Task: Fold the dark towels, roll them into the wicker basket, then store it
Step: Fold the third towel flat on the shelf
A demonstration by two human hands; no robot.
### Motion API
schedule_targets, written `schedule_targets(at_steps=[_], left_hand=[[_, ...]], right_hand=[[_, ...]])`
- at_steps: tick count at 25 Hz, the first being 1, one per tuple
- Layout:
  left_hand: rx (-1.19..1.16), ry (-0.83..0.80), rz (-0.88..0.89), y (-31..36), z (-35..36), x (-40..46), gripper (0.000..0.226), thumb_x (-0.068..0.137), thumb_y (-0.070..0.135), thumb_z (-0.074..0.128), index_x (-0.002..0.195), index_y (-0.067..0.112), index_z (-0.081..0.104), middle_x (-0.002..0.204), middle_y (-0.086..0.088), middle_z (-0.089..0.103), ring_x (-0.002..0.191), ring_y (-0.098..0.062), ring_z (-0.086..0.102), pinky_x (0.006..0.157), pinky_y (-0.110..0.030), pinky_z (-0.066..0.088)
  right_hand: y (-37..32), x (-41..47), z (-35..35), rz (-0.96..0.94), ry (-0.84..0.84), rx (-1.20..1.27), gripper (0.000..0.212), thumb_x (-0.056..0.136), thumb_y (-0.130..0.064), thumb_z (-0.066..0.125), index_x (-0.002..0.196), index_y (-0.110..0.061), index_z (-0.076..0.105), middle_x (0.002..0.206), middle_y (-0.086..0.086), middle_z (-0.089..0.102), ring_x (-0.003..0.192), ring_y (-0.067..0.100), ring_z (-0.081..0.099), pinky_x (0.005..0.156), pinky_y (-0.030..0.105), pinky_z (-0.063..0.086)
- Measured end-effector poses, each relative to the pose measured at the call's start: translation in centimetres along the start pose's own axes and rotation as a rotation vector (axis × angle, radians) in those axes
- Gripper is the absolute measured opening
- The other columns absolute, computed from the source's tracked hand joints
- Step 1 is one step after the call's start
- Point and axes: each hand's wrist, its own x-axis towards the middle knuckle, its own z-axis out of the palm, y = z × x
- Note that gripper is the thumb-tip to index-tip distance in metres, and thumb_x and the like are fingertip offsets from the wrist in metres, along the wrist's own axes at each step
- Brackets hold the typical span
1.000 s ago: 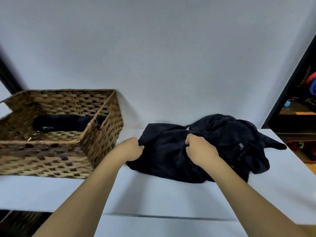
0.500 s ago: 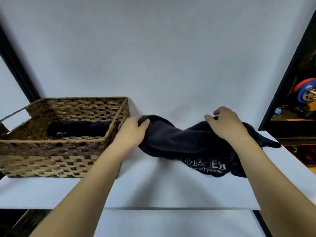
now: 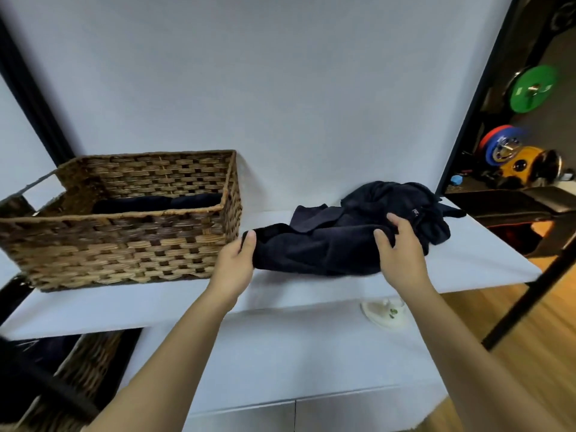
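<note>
On the white table [image 3: 467, 263], just right of the wicker basket [image 3: 124, 241], the dark towel [image 3: 314, 251] is gripped at its left end by the left hand [image 3: 237, 263] and pinched further right by the right hand [image 3: 399, 244].

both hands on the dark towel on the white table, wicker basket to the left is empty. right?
Not quite. The head view shows the wicker basket is not empty: rolled dark towels already lie inside it. The rest holds: left hand and right hand both grip the dark towel on the white table.
</note>
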Motion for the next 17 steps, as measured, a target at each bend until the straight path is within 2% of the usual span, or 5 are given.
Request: schedule_targets(at_steps=[2,5,11,13,17], left_hand=[[0.192,-0.070,-0.028,-2.1,-0.3,-2.2,0.050,0.102,0.053,0.046,0.079,0.012,0.063,0.081,0.003,0.064,0.081,-0.018,0.061,0.078,-0.037,0.050],[0.375,-0.058,-0.009,-2.8,-0.8,-5.3,0.049,0.104,0.045,0.046,0.066,0.014,0.050,0.065,0.003,0.052,0.065,-0.017,0.048,0.063,-0.033,0.039],[0.559,0.061,0.042,-4.2,-3.8,-9.8,0.049,0.103,0.043,0.050,0.067,0.010,0.048,0.063,0.000,0.054,0.059,-0.016,0.048,0.053,-0.031,0.033],[0.591,0.014,-0.050,-6.7,-5.5,-10.9,0.051,0.103,0.043,0.049,0.064,0.012,0.044,0.060,0.001,0.050,0.056,-0.016,0.045,0.052,-0.030,0.031],[0.871,-0.192,-0.498,-12.4,-10.5,-14.6,0.050,0.100,0.047,0.054,0.066,0.011,0.044,0.063,-0.001,0.049,0.055,-0.016,0.046,0.051,-0.028,0.035]], right_hand=[[2.7,-2.8,-0.2,0.149,-0.060,-0.159,0.037,0.103,-0.028,0.054,0.135,-0.010,0.056,0.123,0.003,0.064,0.115,0.025,0.058,0.095,0.035,0.047],[4.8,-5.7,-1.1,0.210,-0.139,-0.294,0.029,0.101,-0.030,0.056,0.087,-0.007,0.066,0.076,0.005,0.063,0.070,0.024,0.058,0.062,0.034,0.044],[6.4,-10.5,-0.4,0.349,-0.368,-0.155,0.034,0.095,-0.029,0.067,0.081,0.002,0.064,0.077,0.009,0.060,0.067,0.020,0.057,0.059,0.033,0.049],[7.4,-11.9,0.7,0.427,-0.563,-0.180,0.040,0.088,-0.028,0.075,0.073,0.000,0.052,0.074,0.009,0.054,0.065,0.019,0.054,0.060,0.033,0.047],[7.1,-16.1,3.3,0.497,-0.973,-0.377,0.040,0.092,-0.030,0.072,0.067,-0.013,0.046,0.057,-0.003,0.050,0.053,0.013,0.051,0.053,0.021,0.037]])
